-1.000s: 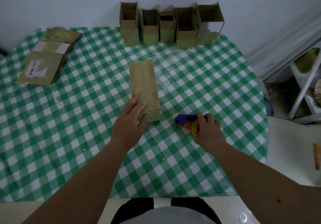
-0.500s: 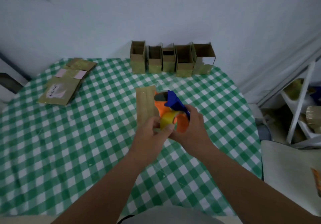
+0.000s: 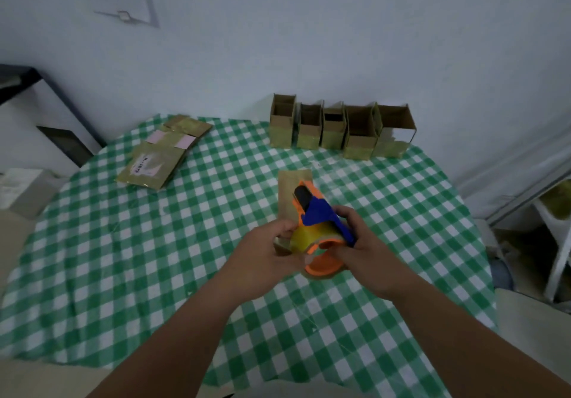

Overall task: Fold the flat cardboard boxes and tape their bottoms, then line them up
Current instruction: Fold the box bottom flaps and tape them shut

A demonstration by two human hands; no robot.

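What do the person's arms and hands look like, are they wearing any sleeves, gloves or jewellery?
Both forearms are bare from the bottom edge of the frame up to the wrists, with no sleeves showing. The left hand and right hand are ungloved. No watch, bracelet or ring can be seen, though the picture is dim and slightly blurred.

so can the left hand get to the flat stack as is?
Probably not right away. The left hand is pinching the roll on the tape dispenser. The flat stack lies far left with open tablecloth between; free the hand first.
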